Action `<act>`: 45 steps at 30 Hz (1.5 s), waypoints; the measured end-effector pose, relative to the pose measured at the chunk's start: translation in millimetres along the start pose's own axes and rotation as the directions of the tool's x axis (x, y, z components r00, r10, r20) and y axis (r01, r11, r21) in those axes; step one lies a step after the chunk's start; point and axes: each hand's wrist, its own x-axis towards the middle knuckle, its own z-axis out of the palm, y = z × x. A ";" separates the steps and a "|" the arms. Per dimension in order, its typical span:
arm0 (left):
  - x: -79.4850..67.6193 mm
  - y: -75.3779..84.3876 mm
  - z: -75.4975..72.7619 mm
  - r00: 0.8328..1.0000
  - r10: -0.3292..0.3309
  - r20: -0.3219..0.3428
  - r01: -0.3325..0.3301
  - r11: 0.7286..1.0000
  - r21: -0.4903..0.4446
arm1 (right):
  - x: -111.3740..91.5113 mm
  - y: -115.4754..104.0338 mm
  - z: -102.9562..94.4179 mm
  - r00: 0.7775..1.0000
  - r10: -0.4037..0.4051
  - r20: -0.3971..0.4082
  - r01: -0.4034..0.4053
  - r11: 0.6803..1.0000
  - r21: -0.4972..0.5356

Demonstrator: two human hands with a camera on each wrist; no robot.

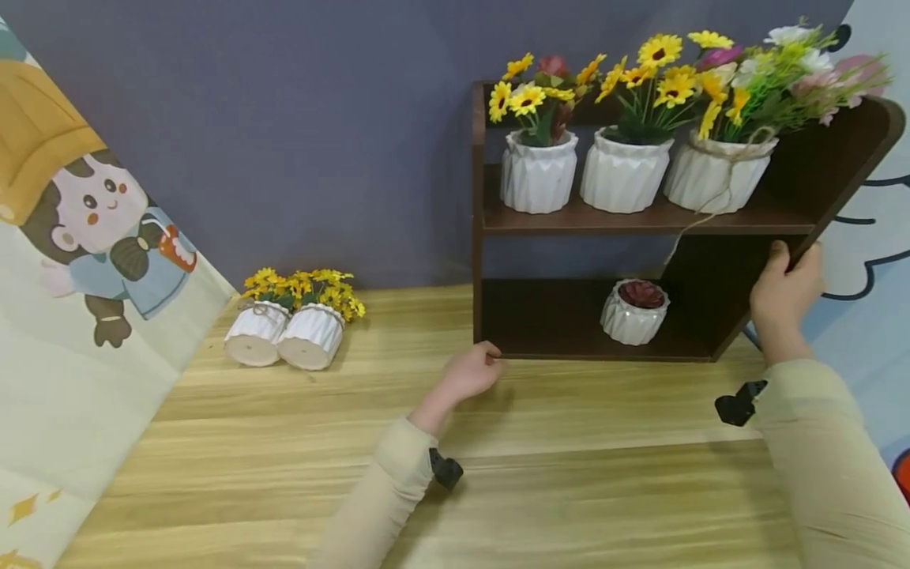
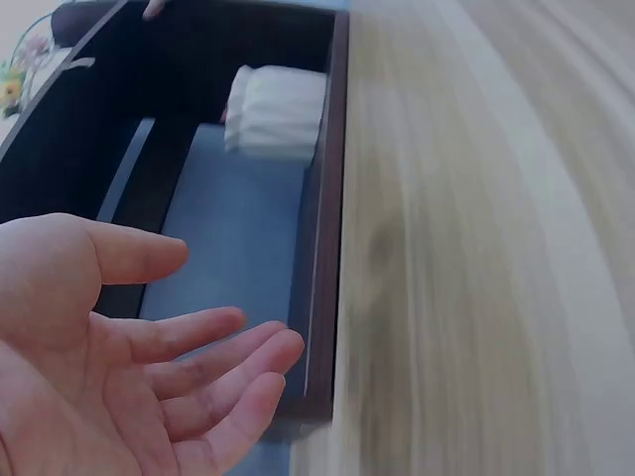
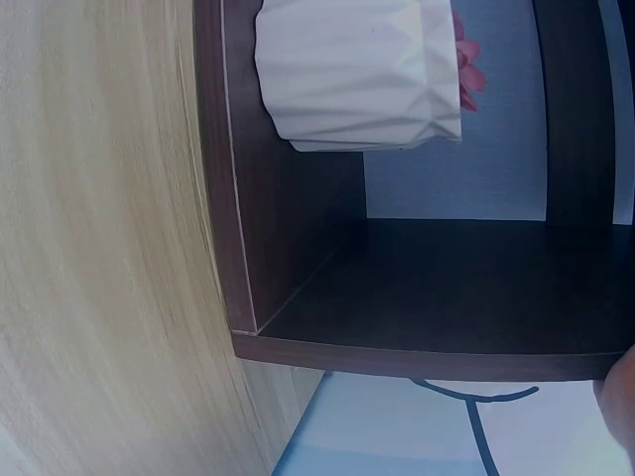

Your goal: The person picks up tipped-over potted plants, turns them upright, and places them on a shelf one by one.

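Note:
A dark brown two-tier shelf (image 1: 600,231) stands on the wooden table against the grey wall. My right hand (image 1: 787,288) grips its right side panel, thumb on the inner face and the other fingers hidden behind. In the right wrist view only a sliver of that hand (image 3: 619,405) shows at the panel's edge. My left hand (image 1: 475,370) is at the shelf's lower left corner; in the left wrist view its fingers (image 2: 213,397) are relaxed beside the bottom board. A white pot with a dark red succulent (image 1: 635,312) sits on the bottom tier.
On the upper tier are three white flower pots, a left one (image 1: 539,174), a middle one (image 1: 626,174) and a twine-tied right one (image 1: 721,175). Two white pots of yellow flowers (image 1: 252,332) lie tipped over at the table's back left. A cartoon-printed cloth (image 1: 92,237) hangs along the left side.

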 end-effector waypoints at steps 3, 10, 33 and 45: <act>-2.9 -10.1 -9.0 1.000 -0.014 -0.012 0.014 1.000 -0.017 | 0.6 -0.5 -1.3 1.000 0.007 0.003 -0.007 1.000 -0.007; -6.8 -24.6 -28.9 0.994 -0.050 -0.100 0.053 0.998 0.023 | 0.3 -1.3 -3.1 0.999 0.027 0.023 -0.027 0.999 -0.020; -12.3 -84.0 -107.8 0.728 0.007 -0.685 0.369 0.838 0.401 | 3.0 -1.3 -5.4 0.999 0.036 0.028 -0.036 0.999 -0.013; -2.2 -116.9 -138.3 0.732 -0.145 -0.665 0.530 0.735 0.423 | 1.9 -1.6 -3.2 0.999 0.023 0.030 -0.022 0.999 -0.025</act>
